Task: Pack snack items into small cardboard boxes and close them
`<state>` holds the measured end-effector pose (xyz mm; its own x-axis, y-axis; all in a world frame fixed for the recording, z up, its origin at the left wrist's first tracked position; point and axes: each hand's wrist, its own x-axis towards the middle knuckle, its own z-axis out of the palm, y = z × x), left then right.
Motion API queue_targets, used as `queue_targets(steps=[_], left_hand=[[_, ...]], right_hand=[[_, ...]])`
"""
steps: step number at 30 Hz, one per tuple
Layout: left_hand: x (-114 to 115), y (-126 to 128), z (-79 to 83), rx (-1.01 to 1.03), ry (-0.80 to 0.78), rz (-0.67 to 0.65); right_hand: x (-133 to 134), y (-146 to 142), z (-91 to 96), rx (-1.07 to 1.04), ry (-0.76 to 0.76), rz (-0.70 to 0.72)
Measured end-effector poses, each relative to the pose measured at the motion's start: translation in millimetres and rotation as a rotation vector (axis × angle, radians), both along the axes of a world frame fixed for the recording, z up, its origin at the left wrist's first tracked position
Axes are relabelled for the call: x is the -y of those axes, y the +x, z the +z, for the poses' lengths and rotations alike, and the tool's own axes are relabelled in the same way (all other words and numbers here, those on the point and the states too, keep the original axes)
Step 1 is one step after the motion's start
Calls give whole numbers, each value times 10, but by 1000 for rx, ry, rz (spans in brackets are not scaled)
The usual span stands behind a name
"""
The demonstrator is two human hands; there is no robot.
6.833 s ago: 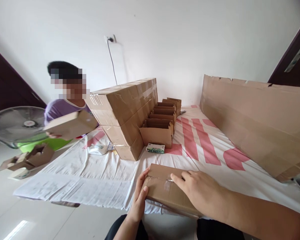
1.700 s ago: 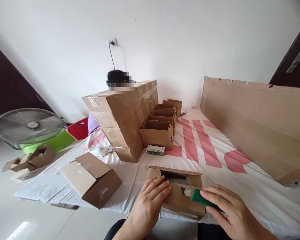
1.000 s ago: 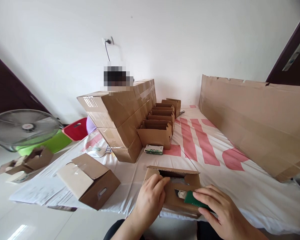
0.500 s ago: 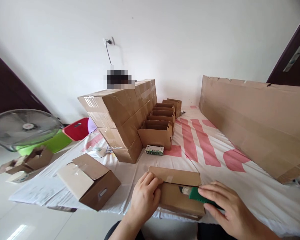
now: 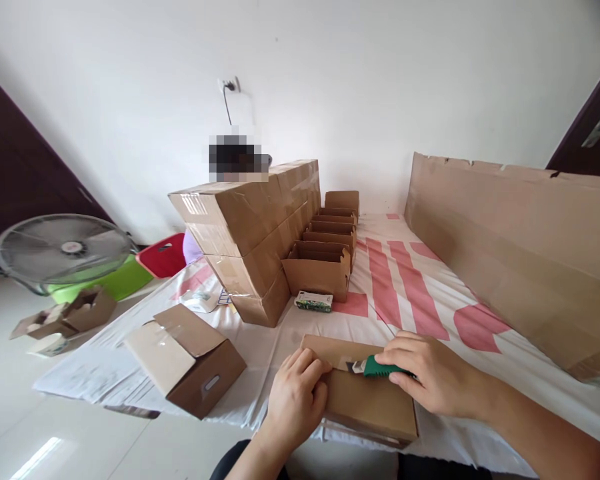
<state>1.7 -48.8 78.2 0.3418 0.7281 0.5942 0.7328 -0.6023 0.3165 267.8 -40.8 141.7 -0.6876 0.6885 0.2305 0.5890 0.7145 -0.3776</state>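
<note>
A small cardboard box [image 5: 375, 403] lies in front of me at the near edge of the cloth-covered table. My left hand [image 5: 300, 393], fingers curled together, grips the box's left end by the top seam. A green utility knife [image 5: 380, 367] is held in my right hand [image 5: 430, 373]. Its blade meets the seam close to my left fingertips; whether it has gone under the flap I cannot tell. To the left stands another cardboard box [image 5: 195, 360] with its top flaps folded over and a handle slot in its side.
Taped cartons [image 5: 255, 233] form a stacked wall, with a pixelated head behind it. Several open boxes [image 5: 320, 270] line its right side, beside a small green-and-white box [image 5: 313, 301]. A large cardboard sheet [image 5: 510, 267] stands at right. A fan [image 5: 73, 248] is at left.
My right hand has moved the knife left and slightly up along the seam, nearer my left fingers. The flap that stood raised now lies flatter. The view has shifted a little.
</note>
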Motion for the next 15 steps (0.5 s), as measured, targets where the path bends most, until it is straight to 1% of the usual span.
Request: queue_targets(steps=[2, 4, 8, 10, 12, 15], left_hand=[[1, -3, -3, -2, -14, 6], [2, -7, -9, -3, -26, 11], [3, -8, -15, -1, -33, 2], [2, -5, -13, -4, -32, 2], [1, -1, -10, -7, -34, 8], [-3, 1, -7, -14, -47, 15]], right_hand=[[-28, -36, -16, -14, -17, 16], [-60, -37, 9, -16, -44, 29], [-129, 38, 155, 32, -130, 45], [-160, 70, 208, 51, -145, 54], [-182, 82, 211, 47, -143, 66], [-196, 86, 144, 21, -131, 81]])
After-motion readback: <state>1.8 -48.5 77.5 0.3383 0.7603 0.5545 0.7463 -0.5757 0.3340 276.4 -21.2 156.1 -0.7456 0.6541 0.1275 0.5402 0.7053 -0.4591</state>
